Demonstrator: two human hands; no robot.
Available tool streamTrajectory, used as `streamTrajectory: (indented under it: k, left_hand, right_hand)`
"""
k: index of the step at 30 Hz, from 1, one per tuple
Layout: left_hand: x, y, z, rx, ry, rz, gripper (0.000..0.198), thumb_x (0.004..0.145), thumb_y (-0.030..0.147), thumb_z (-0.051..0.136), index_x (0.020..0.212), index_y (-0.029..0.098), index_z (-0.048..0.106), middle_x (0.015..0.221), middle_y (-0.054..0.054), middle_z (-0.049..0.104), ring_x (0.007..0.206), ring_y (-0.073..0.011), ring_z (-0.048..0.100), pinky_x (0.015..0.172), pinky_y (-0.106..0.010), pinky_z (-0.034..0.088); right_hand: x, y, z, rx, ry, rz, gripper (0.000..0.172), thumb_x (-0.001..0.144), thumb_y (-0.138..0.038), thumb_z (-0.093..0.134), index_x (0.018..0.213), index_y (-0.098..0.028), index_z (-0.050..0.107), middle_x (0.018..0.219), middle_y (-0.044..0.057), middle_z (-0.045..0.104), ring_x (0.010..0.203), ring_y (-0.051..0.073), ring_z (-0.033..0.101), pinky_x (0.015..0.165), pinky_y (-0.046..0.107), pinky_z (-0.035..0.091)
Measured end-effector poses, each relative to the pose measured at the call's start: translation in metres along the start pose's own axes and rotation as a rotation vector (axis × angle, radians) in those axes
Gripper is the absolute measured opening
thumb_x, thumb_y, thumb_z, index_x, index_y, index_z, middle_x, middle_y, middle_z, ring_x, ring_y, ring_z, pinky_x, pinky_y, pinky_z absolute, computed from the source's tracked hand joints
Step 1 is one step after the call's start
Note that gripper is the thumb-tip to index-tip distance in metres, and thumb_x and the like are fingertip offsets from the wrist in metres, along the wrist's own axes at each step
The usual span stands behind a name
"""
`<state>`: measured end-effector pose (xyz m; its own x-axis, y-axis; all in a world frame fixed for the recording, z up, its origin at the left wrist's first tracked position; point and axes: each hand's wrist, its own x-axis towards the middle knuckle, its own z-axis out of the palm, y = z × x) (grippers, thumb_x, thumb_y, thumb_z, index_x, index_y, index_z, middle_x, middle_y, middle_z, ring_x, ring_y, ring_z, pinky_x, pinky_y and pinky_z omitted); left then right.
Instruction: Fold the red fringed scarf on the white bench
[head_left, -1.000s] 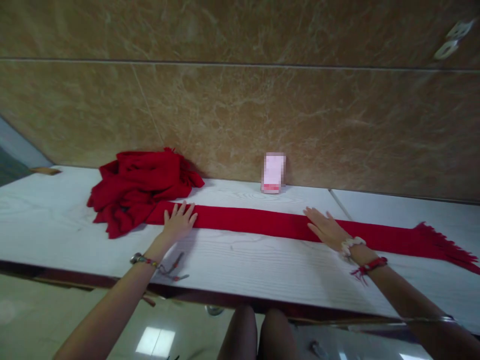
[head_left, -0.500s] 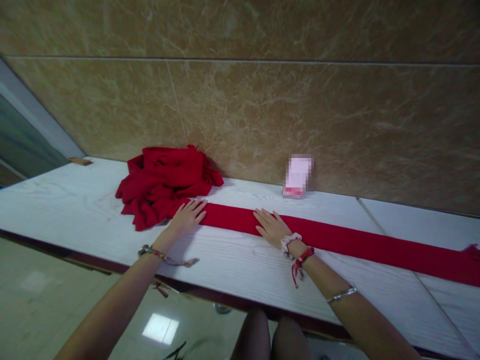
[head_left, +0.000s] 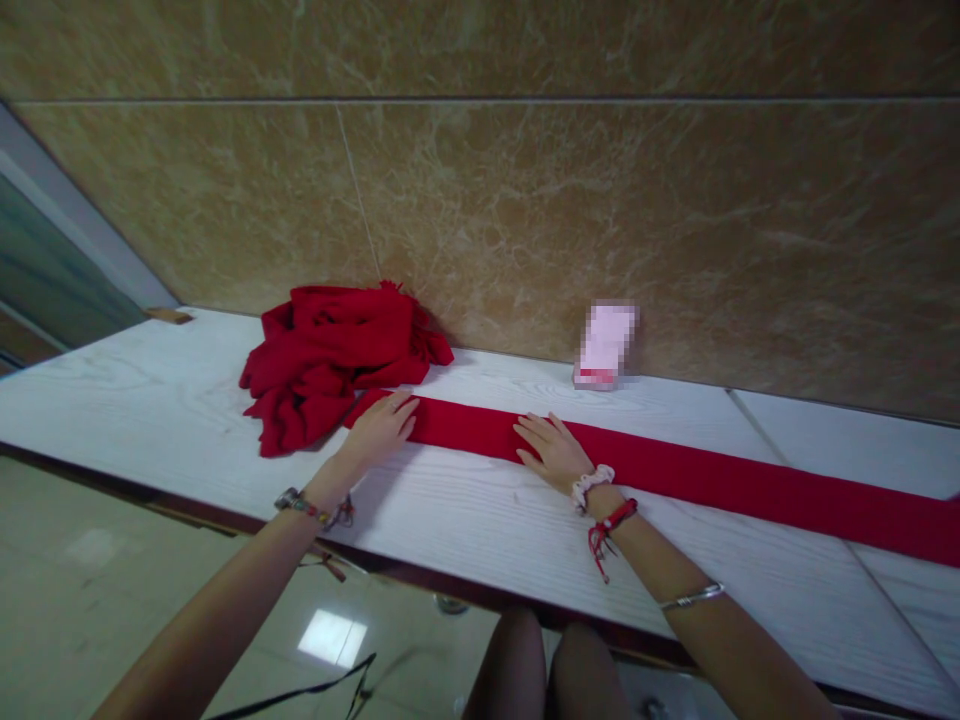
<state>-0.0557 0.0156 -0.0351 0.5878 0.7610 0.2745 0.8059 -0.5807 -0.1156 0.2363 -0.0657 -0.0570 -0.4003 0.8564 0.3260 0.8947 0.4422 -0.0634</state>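
A long red scarf-like cloth [head_left: 750, 485], folded into a flat narrow strip, runs across the white tabletop and out of the frame on the right. My left hand [head_left: 381, 430] rests on the strip's left end, palm down, fingers extended. Farther right, my right hand [head_left: 553, 452] lies on the strip's near edge with its fingers spread. Neither hand grips the fabric. Beside the strip's left end is a crumpled heap of red fringed cloth [head_left: 337, 340]. Whether heap and strip are joined cannot be made out.
A pink blurred-out item [head_left: 606, 345] leans on the brown marbled wall [head_left: 525, 220] behind the table [head_left: 465, 510]. A small brown block [head_left: 169, 315] sits at the back left corner. Below the front edge are my knees and a dark strap [head_left: 300, 692].
My left fingers have drawn a little closer together on the cloth, and its left end now shows more apart from the heap. The view has shifted slightly; my right hand stays on the strip.
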Motion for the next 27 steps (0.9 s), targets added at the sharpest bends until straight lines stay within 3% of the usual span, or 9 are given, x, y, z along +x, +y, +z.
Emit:
streamTrajectory:
  k: [3, 5, 13, 20, 27]
  left_hand:
    - [0.007, 0.024, -0.001, -0.134, -0.056, 0.259, 0.034, 0.087, 0.028, 0.038, 0.116, 0.016, 0.053, 0.127, -0.008, 0.049, 0.116, -0.0175, 0.044, 0.096, -0.032, 0.038]
    - [0.01, 0.032, 0.0, -0.174, -0.07, 0.32, 0.034, 0.087, 0.032, 0.041, 0.115, 0.018, 0.053, 0.124, -0.007, 0.051, 0.114, -0.0168, 0.046, 0.095, -0.031, 0.039]
    - [0.02, 0.029, -0.01, -0.248, -0.137, 0.341, 0.029, 0.088, 0.027, 0.042, 0.111, 0.019, 0.058, 0.119, -0.007, 0.056, 0.108, -0.0155, 0.051, 0.094, -0.029, 0.04]
    - [0.02, 0.034, -0.02, -0.157, -0.139, 0.372, 0.027, 0.087, 0.024, 0.044, 0.108, 0.017, 0.06, 0.114, -0.008, 0.059, 0.104, -0.0175, 0.054, 0.092, -0.029, 0.04]
    - [0.02, 0.041, -0.022, 0.003, -0.109, 0.478, 0.026, 0.086, 0.014, 0.042, 0.105, 0.016, 0.061, 0.103, -0.008, 0.063, 0.092, -0.0166, 0.058, 0.081, -0.028, 0.046]
  right_hand:
    - [0.0, 0.001, 0.001, 0.032, 0.031, -0.068, 0.032, 0.085, -0.028, 0.043, 0.111, -0.019, 0.058, 0.118, 0.009, 0.057, 0.113, 0.019, 0.048, 0.099, 0.042, 0.034]
    - [-0.001, 0.002, 0.002, 0.035, 0.046, -0.095, 0.03, 0.085, -0.028, 0.045, 0.109, -0.019, 0.06, 0.116, 0.009, 0.059, 0.111, 0.019, 0.05, 0.097, 0.041, 0.037]
    - [0.0, 0.003, -0.003, 0.011, 0.059, -0.175, 0.025, 0.084, -0.029, 0.049, 0.101, -0.019, 0.064, 0.109, 0.009, 0.063, 0.104, 0.019, 0.055, 0.091, 0.036, 0.045]
    - [-0.003, -0.001, -0.007, -0.016, 0.057, -0.217, 0.021, 0.083, -0.021, 0.049, 0.093, -0.018, 0.067, 0.097, 0.008, 0.067, 0.094, 0.018, 0.06, 0.082, 0.031, 0.05]
    - [-0.002, -0.011, -0.018, -0.062, -0.005, -0.175, 0.024, 0.084, -0.017, 0.043, 0.085, -0.017, 0.067, 0.092, 0.008, 0.068, 0.084, 0.017, 0.061, 0.074, 0.028, 0.051]
